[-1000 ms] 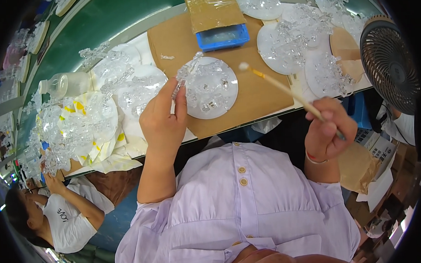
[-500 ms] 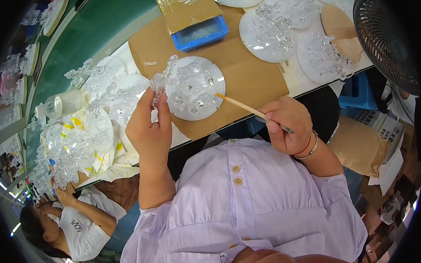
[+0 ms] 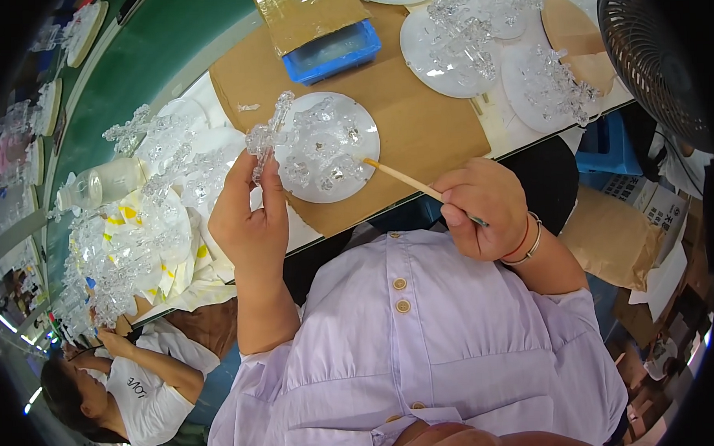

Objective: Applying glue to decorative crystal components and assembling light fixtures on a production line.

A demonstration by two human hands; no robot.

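Observation:
My left hand point(image 3: 250, 207) pinches a clear plastic piece with knobbly branches point(image 3: 269, 138) upright, at the left rim of a round white disc point(image 3: 344, 186). Several clear parts point(image 3: 323, 145) lie on that disc, which rests on brown cardboard. Between the thumb and fingers of my right hand point(image 3: 482, 207) is a thin paintbrush point(image 3: 411, 182) with a pale wooden handle. Its yellowish tip points left, over or against the disc's right edge; I cannot tell whether it touches.
Behind the disc stands a blue tray point(image 3: 334, 55), partly covered by a cardboard flap point(image 3: 312, 18). Clear parts and a plastic bottle point(image 3: 104, 185) crowd the left. More white discs point(image 3: 446, 59) and a black fan point(image 3: 654, 63) are at right. Another person point(image 3: 134, 380) sits at lower left.
The view has shifted slightly. Both hands keep nearly the same pose, with the clear piece and the paintbrush still held by the disc.

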